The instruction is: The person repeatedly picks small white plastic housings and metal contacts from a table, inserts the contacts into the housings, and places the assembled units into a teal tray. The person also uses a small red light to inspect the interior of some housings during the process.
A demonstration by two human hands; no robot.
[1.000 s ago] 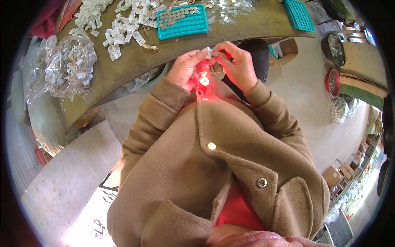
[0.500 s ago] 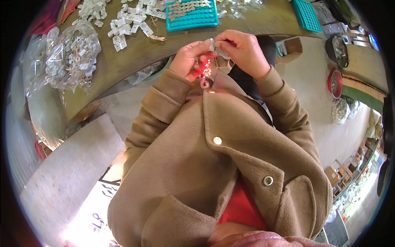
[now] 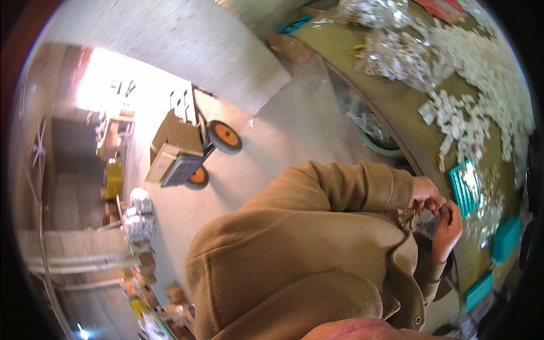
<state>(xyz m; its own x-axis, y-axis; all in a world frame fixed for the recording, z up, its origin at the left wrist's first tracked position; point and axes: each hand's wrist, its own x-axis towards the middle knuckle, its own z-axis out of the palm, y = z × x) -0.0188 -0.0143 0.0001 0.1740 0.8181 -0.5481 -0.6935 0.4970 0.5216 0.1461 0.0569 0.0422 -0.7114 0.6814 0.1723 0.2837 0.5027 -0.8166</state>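
At the right of the view my left hand (image 3: 426, 194) is closed, fingertips pinched on a small white plastic piece (image 3: 441, 207) that shows only as a speck. My right hand (image 3: 447, 231) comes up against it, with thumb and finger closed at the same piece. Both hands are held by the table edge, near a teal tray (image 3: 466, 195) with shiny round discs in it. Beyond the tray lie small white plastic cases (image 3: 453, 122) in a loose heap. Whatever hangs below my hands is mostly hidden.
A clear bag (image 3: 405, 62) of parts lies on the table (image 3: 391, 107). Two more teal trays (image 3: 506, 241) are at the far right. Under the table edge stands a green basin (image 3: 391, 152). A hand truck (image 3: 225, 136) carrying cardboard boxes (image 3: 180, 135) stands on the floor.
The view has swung left, so the hands and table now appear at the right, and the hand truck has come into sight. The red-glowing light string under my left hand is no longer visible.
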